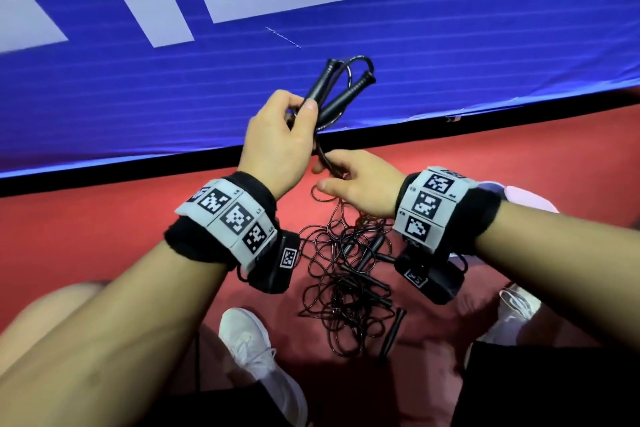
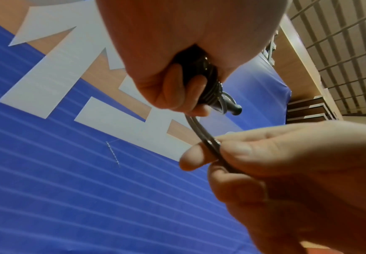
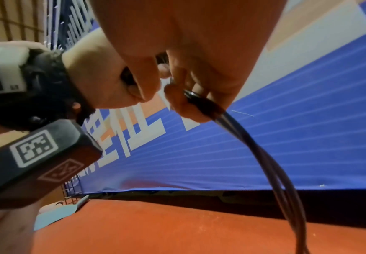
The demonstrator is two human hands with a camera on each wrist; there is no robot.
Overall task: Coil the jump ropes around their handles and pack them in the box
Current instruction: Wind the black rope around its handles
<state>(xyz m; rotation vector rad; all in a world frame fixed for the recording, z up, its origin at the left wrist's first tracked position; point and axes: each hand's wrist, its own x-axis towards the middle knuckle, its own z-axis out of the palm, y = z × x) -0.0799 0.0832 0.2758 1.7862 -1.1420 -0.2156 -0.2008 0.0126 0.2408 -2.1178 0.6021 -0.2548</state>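
Observation:
My left hand [image 1: 277,135] grips two black jump-rope handles [image 1: 332,90] together, their far ends pointing up and away; the same handles [image 2: 201,77] fill its fist in the left wrist view. A thin dark rope [image 1: 323,158] runs down from the handles to my right hand [image 1: 349,180], which pinches a doubled strand [image 2: 212,146] between thumb and fingers just below the left hand. In the right wrist view that rope [image 3: 264,154] hangs down toward the floor. A tangled pile of more ropes and black handles [image 1: 349,274] lies on the red floor between my feet. No box is in view.
A blue padded mat with white lettering [image 1: 173,80] rises just beyond the hands, edged by a black strip [image 1: 450,125]. The floor is red [image 1: 86,225]. My white shoes [image 1: 249,340] [image 1: 519,308] flank the pile. A loose black handle [image 1: 393,336] lies at the pile's near edge.

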